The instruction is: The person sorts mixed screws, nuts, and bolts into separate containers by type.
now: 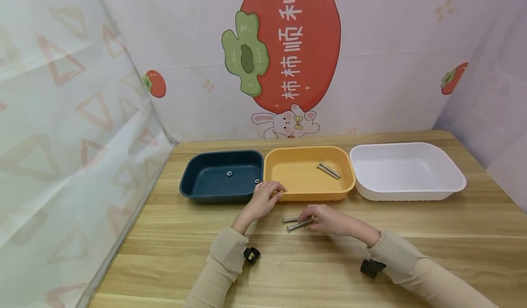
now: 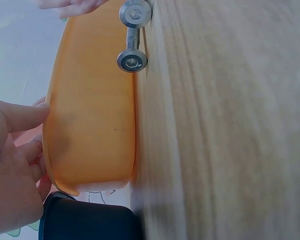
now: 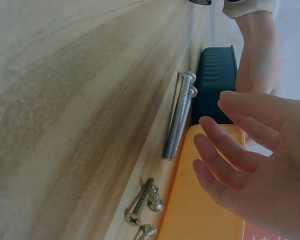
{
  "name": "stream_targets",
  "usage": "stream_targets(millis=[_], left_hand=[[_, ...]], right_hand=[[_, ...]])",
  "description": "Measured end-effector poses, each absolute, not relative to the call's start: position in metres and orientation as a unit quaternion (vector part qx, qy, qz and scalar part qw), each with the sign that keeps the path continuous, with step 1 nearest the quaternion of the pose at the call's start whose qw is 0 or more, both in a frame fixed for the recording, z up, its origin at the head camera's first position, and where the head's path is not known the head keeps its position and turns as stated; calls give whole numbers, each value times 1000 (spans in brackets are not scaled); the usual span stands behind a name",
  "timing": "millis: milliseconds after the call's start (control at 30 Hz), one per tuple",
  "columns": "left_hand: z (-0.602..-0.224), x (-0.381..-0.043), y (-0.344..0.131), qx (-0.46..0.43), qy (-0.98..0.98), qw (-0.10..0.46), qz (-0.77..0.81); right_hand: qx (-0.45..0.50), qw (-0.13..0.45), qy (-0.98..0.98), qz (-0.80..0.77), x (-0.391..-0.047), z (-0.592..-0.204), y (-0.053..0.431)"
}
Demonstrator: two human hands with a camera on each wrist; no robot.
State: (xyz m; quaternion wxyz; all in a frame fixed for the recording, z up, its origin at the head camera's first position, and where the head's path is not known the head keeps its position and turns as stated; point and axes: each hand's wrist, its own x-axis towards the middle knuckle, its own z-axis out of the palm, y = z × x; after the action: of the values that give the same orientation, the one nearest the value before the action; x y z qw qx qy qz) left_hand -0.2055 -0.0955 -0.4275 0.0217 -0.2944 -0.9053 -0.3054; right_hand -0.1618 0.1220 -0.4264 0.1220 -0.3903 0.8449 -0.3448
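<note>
In the head view my left hand (image 1: 263,198) is at the near left corner of the yellow tray (image 1: 310,197). Its fingers hook over the rim, and the thumb lies against it in the left wrist view. My right hand (image 1: 329,220) hovers by two long silver bolts (image 1: 299,224) lying on the table. The right wrist view shows its fingers spread and loosely bent, apart from the bolts (image 3: 179,117). Several screws (image 3: 142,205) lie on the table near that hand; the head view does not show them. Two more bolts (image 1: 329,170) rest inside the yellow tray.
A dark blue tray (image 1: 222,200) stands left of the yellow one, with two small nuts (image 1: 229,174) inside. To the right is a white tray (image 1: 407,194). The three trays form a row across the wooden table (image 1: 313,271), before a printed cloth backdrop (image 1: 185,102).
</note>
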Motion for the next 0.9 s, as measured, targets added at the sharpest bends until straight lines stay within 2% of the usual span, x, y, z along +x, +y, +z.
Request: stream_targets(millis=[900], left_hand=[[-428,-205,-95,-294,-904,23,-310]], right_hand=[[-396,121,846,-337,-167,-436,115]])
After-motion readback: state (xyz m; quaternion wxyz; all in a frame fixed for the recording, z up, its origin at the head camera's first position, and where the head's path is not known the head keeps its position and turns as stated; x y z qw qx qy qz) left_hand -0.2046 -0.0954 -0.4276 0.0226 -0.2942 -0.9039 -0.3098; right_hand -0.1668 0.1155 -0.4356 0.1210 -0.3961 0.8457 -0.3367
